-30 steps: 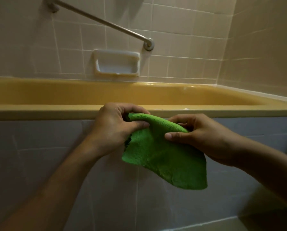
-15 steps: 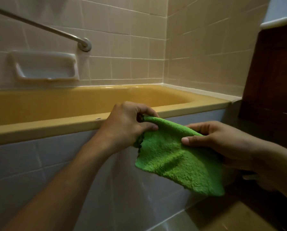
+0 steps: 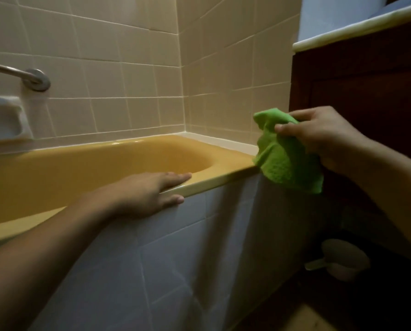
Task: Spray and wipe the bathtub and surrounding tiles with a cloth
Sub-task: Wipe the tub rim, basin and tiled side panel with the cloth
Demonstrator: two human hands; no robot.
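A yellow bathtub point(image 3: 218, 179) runs from the left edge to the tiled corner, with pale grey tiles point(image 3: 199, 254) on its front panel. My left hand point(image 3: 147, 192) rests on the tub's front rim, fingers straight on top and thumb against the panel. My right hand point(image 3: 319, 132) grips a bunched green cloth point(image 3: 285, 158) in the air at the tub's right end, its lower part hanging in front of the rim's corner. Beige wall tiles point(image 3: 133, 80) surround the tub. No spray bottle is in view.
A metal grab bar point(image 3: 33, 78) and a white soap dish point(image 3: 4, 120) are fixed to the back wall at left. A dark wooden cabinet point(image 3: 367, 87) with a white top stands right of the tub. A pale scoop point(image 3: 340, 259) lies on the dark floor below it.
My left hand has let go of the cloth and dropped onto the tub rim. My right hand lifted the cloth up and right, bunching it. The view swung toward the right corner.
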